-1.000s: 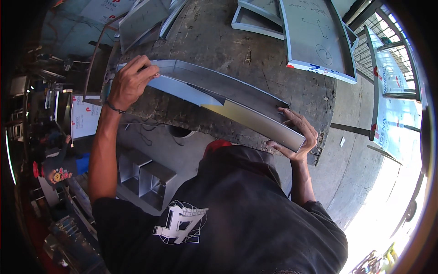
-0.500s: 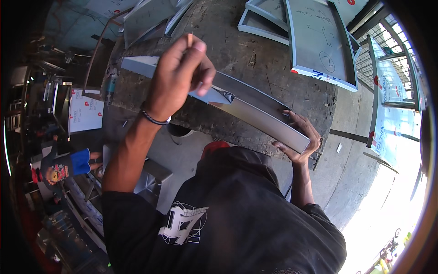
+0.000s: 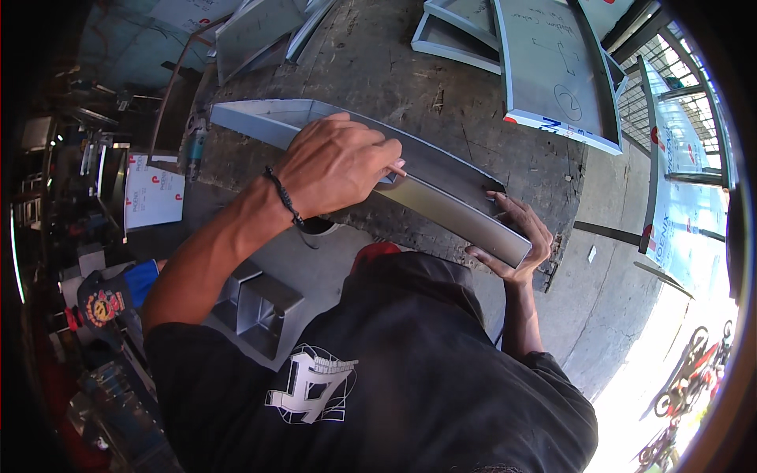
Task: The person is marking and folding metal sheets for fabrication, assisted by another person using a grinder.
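A long bent sheet-metal channel [image 3: 457, 217] lies slantwise along the near edge of the worktable [image 3: 371, 59]. Its left part bears blue protective film [image 3: 244, 126], while the near right wall is bare metal. My left hand [image 3: 339, 162] reaches over the channel's middle, fingers curled together where film and bare metal meet. From its fingertips sticks a thin brownish stick [image 3: 400, 171], its kind unclear. The film's loose end is mostly hidden under this hand. At the channel's right end my right hand [image 3: 524, 236] grips the metal, thumb beneath and fingers over the far wall.
Shallow metal trays [image 3: 552, 79] with pen marks are stacked at the far right. More metal panels [image 3: 260, 35] lean at the far left. A power tool [image 3: 195, 142] sits at the table's left edge. Below stands a box-shaped metal piece [image 3: 268, 315]; another person [image 3: 106, 303] is at lower left.
My left hand has come down from its raised position onto the channel's middle, covering the film's loose end. My right hand keeps its grip on the channel's right end.
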Available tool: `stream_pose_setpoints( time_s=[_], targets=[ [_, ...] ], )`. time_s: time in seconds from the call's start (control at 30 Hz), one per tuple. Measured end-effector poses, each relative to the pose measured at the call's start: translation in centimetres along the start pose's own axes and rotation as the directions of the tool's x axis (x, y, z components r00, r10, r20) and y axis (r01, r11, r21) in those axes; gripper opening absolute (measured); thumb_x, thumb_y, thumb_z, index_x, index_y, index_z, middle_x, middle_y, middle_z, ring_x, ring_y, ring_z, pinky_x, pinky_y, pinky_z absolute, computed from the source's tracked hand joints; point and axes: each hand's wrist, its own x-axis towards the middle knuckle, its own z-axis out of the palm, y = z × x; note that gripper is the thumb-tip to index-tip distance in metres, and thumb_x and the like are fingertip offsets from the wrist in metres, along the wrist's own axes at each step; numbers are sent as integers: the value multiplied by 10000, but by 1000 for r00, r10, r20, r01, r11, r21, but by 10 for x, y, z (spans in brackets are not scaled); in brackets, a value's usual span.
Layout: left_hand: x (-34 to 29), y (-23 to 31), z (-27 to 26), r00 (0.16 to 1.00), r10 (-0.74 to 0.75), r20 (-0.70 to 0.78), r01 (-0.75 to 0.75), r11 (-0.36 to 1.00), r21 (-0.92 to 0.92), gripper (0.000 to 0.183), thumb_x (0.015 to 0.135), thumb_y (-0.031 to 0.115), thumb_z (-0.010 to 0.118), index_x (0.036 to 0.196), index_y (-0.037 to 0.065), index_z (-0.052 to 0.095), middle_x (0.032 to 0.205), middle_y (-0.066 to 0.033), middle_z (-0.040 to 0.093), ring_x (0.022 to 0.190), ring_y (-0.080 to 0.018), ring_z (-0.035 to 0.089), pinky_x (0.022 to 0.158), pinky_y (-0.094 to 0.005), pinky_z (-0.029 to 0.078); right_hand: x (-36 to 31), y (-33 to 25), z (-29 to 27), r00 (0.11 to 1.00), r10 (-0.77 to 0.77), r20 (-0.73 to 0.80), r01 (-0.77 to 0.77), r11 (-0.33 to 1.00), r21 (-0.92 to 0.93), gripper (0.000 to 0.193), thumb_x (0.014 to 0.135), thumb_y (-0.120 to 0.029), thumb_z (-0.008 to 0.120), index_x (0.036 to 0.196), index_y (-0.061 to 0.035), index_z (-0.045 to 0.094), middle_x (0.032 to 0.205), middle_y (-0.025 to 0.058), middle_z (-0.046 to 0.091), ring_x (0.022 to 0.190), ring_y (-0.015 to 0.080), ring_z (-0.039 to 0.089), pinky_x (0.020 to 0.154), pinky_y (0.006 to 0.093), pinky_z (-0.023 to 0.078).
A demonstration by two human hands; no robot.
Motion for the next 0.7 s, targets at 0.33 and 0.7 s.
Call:
stream_pose_setpoints(
  time_s=[0.33,0.7],
  targets=[
    [-18,-44,-5,951,208,-229,-158,963,220,198,873,112,771,814,41,596,734,-86,619,714,-270,647,656,-396,453,8,2,-5,1000,23,8,-23,999,-26,768,628,-481,977,1176,13,761,1022,140,793,869,225,783,727,317,628],
    [-140,-170,-45,780,-277,-561,470,852,232,251,1046,176,643,901,-16,570,733,-119,587,639,-274,557,618,-355,424,14,18,-10,998,70,-7,-70,997,-37,857,630,-602,941,1172,35,755,1017,147,787,902,251,778,805,366,624]
  ],
)
